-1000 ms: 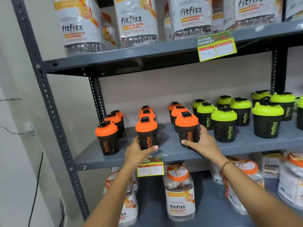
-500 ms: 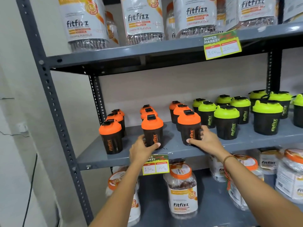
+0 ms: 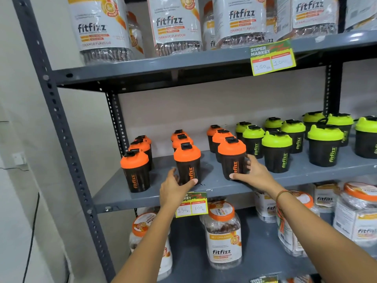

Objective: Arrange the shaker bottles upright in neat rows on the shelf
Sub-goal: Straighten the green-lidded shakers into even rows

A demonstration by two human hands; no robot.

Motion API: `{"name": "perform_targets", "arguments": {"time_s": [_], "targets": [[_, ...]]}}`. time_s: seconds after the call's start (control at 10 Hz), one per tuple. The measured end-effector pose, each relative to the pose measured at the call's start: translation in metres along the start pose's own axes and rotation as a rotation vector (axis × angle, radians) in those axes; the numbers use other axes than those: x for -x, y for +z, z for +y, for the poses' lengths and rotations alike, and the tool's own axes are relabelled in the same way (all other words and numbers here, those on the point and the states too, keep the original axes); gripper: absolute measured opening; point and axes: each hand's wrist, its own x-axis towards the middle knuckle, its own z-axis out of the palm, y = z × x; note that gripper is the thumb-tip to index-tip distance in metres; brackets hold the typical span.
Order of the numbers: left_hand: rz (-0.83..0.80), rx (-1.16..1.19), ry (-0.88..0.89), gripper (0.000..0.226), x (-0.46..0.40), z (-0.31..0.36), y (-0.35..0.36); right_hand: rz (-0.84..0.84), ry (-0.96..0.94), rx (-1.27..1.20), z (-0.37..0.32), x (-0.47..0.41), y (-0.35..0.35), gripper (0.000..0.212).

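Both grips were clamped on orange-lidded shakers at the shelf (image 3: pixel 204 186) front: the left hand (image 3: pixel 175 187) around the middle-row bottle (image 3: pixel 187 163), the right hand (image 3: pixel 252 173) around the next bottle (image 3: pixel 232 158). Both bottles stood upright, seemingly resting on the shelf. Green-lidded shakers (image 3: pixel 277 151) stood in rows just to the right.

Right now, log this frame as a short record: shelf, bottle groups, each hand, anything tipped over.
shelf: grey metal middle shelf
orange-lid shakers: three files of three, all upright
green-lid shakers: right of the orange ones, upright, spacing less even
left hand: wrapped around the base of the front middle orange shaker
right hand: gripping the front right orange shaker
front left orange shaker: untouched
tipped over: none visible
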Motion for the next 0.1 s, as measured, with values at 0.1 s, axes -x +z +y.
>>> {"name": "perform_targets", "arguments": {"time_s": [0.1], "targets": [[0.079, 0.056, 0.003, 0.098, 0.0121, 0.0012, -0.0037, 0.107, -0.011, 0.032, -0.001, 0.0103, -0.0017, 0.105]]}}
